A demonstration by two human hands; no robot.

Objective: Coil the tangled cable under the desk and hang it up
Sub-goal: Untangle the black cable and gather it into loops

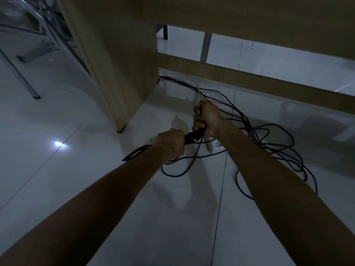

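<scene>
left hand (170,144): fist clenched around gathered loops of black cable (272,143), low centre, above the floor.
right hand (206,117): just right of and farther than left hand, fingers wrapped tight on same bundle; short dark stretch of cable spans between both hands.
cable: folded loop end pokes out left of left hand; rest trails right and far in loose tangled loops on white tile floor (76,169), one strand running far-left to bench leg (123,73).
power strip (214,145): white, on floor, directly under right wrist.
bench: wooden panel far left, crossbar far right.
</scene>
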